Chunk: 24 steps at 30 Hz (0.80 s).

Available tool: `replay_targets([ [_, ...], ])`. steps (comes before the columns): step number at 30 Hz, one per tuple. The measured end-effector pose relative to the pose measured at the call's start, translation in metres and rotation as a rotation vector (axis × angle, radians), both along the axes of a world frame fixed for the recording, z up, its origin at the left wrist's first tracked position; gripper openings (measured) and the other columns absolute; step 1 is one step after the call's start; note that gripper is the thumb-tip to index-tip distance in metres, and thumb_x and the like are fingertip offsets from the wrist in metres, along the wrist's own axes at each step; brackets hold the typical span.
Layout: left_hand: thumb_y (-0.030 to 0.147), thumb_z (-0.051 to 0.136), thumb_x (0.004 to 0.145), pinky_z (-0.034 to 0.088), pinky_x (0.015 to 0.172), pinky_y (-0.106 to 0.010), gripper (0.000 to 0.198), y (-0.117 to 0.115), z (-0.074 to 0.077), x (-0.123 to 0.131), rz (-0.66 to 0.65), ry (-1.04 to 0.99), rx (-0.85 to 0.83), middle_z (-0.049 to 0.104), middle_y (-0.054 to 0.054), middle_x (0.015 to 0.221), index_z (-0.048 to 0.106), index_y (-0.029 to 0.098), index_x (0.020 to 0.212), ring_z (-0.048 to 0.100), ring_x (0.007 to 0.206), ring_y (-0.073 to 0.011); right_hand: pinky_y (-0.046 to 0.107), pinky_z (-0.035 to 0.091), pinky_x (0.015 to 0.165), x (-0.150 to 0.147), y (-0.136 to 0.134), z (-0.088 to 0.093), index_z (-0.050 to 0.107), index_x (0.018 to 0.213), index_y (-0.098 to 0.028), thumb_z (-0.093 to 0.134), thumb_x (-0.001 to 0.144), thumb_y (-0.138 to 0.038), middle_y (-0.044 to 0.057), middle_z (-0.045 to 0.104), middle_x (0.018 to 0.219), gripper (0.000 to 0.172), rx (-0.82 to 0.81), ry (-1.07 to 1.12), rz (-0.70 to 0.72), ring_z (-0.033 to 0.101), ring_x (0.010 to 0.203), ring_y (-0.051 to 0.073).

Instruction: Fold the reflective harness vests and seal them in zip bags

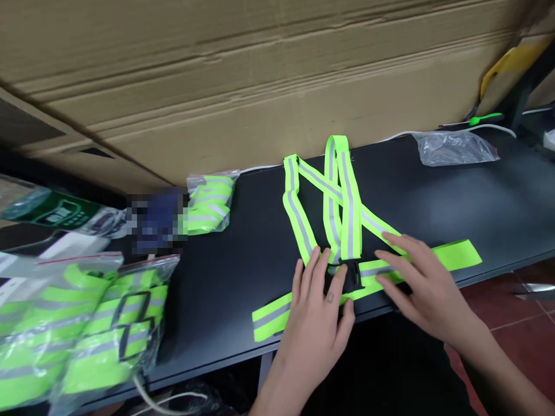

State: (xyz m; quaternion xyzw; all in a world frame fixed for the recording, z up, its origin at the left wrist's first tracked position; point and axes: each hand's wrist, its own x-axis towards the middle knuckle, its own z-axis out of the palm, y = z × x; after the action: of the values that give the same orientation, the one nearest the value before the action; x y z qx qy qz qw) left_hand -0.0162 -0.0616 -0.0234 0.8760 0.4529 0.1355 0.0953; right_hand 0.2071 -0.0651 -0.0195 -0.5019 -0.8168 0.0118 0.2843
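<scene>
A neon yellow-green reflective harness (350, 214) with grey stripes lies spread on the black tabletop. Its shoulder straps reach toward the cardboard, and its waist belt (271, 316) runs along the front edge. A black buckle (354, 274) sits at the middle of the belt, between my hands. My left hand (318, 315) rests over the belt just left of the buckle, fingers apart and flat, covering part of the straps. On the other side, my right hand (422, 283) lies across the belt and a diagonal strap, fingers spread and loosely bent.
Bagged reflective harnesses (119, 323) are at the left, with a smaller bagged one (210, 205) further back. A clear plastic bag (455, 148) and a green-handled tool (477, 120) lie at the back right. Cardboard (269, 104) walls off the rear; a white cable (260, 168) runs along it.
</scene>
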Motion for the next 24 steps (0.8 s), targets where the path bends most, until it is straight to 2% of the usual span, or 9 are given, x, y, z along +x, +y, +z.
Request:
replay_targets([
  [2, 0.02, 0.049, 0.097, 0.029, 0.117, -0.069, 0.041, -0.002, 0.001, 0.002, 0.03, 0.014, 0.045, 0.037, -0.021, 0.155, 0.05, 0.015, 0.138, 0.022, 0.153, -0.0393, 0.056, 0.049, 0.102, 0.015, -0.005, -0.002, 0.061, 0.12, -0.019, 0.066, 0.091, -0.02, 0.015, 0.064, 0.127, 0.029, 0.139, 0.064, -0.18, 0.06, 0.119, 0.033],
  [5, 0.02, 0.051, 0.097, 0.026, 0.117, -0.071, 0.042, -0.005, 0.006, 0.005, 0.033, -0.022, 0.105, 0.036, -0.022, 0.156, 0.049, 0.013, 0.139, 0.021, 0.153, -0.04, 0.057, 0.05, 0.095, 0.04, -0.015, 0.001, 0.064, 0.115, -0.019, 0.066, 0.092, -0.029, 0.015, 0.069, 0.113, 0.026, 0.243, 0.129, -0.631, 0.064, 0.108, 0.034],
  [7, 0.02, 0.052, 0.097, 0.026, 0.118, -0.069, 0.04, -0.006, 0.01, 0.01, -0.014, -0.077, 0.121, 0.042, -0.021, 0.152, 0.051, 0.013, 0.137, 0.022, 0.153, -0.0381, 0.058, 0.05, 0.088, 0.054, -0.021, 0.003, 0.064, 0.117, -0.017, 0.063, 0.093, -0.045, 0.016, 0.069, 0.108, 0.037, 0.128, 0.153, -0.9, 0.066, 0.098, 0.036],
  [9, 0.021, 0.053, 0.098, 0.026, 0.12, -0.066, 0.035, -0.005, 0.013, 0.016, -0.074, -0.115, 0.114, 0.049, -0.017, 0.148, 0.056, 0.015, 0.132, 0.024, 0.152, -0.036, 0.056, 0.052, 0.08, 0.064, -0.027, 0.003, 0.063, 0.122, -0.017, 0.06, 0.091, -0.059, 0.015, 0.07, 0.107, 0.053, -0.068, 0.2, -0.987, 0.066, 0.091, 0.035],
  [11, 0.023, 0.052, 0.1, 0.025, 0.122, -0.064, 0.032, -0.002, 0.014, 0.026, -0.124, -0.116, 0.099, 0.054, -0.014, 0.145, 0.058, 0.015, 0.13, 0.028, 0.151, -0.0343, 0.051, 0.052, 0.078, 0.07, -0.031, 0.001, 0.062, 0.125, -0.018, 0.057, 0.089, -0.066, 0.013, 0.07, 0.106, 0.06, -0.211, 0.205, -0.902, 0.066, 0.091, 0.034],
  [14, 0.032, 0.048, 0.103, 0.022, 0.123, -0.064, 0.037, 0.006, 0.013, 0.044, -0.184, -0.07, 0.073, 0.059, -0.011, 0.142, 0.057, 0.013, 0.134, 0.034, 0.148, -0.0335, 0.047, 0.053, 0.08, 0.078, -0.033, -0.001, 0.058, 0.133, -0.02, 0.059, 0.088, -0.066, 0.014, 0.067, 0.113, 0.065, -0.322, 0.162, -0.649, 0.063, 0.101, 0.033],
  [17, 0.039, 0.051, 0.102, 0.022, 0.122, -0.064, 0.046, 0.017, 0.011, 0.064, -0.207, -0.019, 0.015, 0.063, -0.011, 0.136, 0.053, 0.012, 0.139, 0.044, 0.14, -0.0329, 0.041, 0.057, 0.074, 0.089, -0.033, -0.001, 0.048, 0.145, -0.027, 0.072, 0.081, -0.058, 0.013, 0.063, 0.126, 0.076, -0.427, 0.269, -0.452, 0.064, 0.107, 0.032],
  [21, 0.042, 0.059, 0.098, 0.028, 0.118, -0.064, 0.05, 0.027, 0.01, 0.082, -0.199, 0.007, -0.026, 0.066, -0.011, 0.123, 0.055, 0.013, 0.138, 0.055, 0.12, -0.0313, 0.036, 0.059, 0.074, 0.105, -0.031, 0.001, 0.054, 0.139, -0.028, 0.067, 0.087, -0.036, 0.008, 0.068, 0.118, 0.054, -0.512, 0.454, -0.333, 0.069, 0.098, 0.026],
  [24, 0.043, 0.058, 0.098, 0.034, 0.114, -0.061, 0.043, 0.031, 0.008, 0.085, -0.226, -0.007, -0.016, 0.066, -0.01, 0.116, 0.06, 0.014, 0.131, 0.057, 0.111, -0.0298, 0.035, 0.057, 0.076, 0.108, -0.025, 0.003, 0.063, 0.125, -0.028, 0.061, 0.081, -0.02, 0.004, 0.072, 0.111, 0.045, -0.484, 0.325, -0.326, 0.07, 0.094, 0.024],
])
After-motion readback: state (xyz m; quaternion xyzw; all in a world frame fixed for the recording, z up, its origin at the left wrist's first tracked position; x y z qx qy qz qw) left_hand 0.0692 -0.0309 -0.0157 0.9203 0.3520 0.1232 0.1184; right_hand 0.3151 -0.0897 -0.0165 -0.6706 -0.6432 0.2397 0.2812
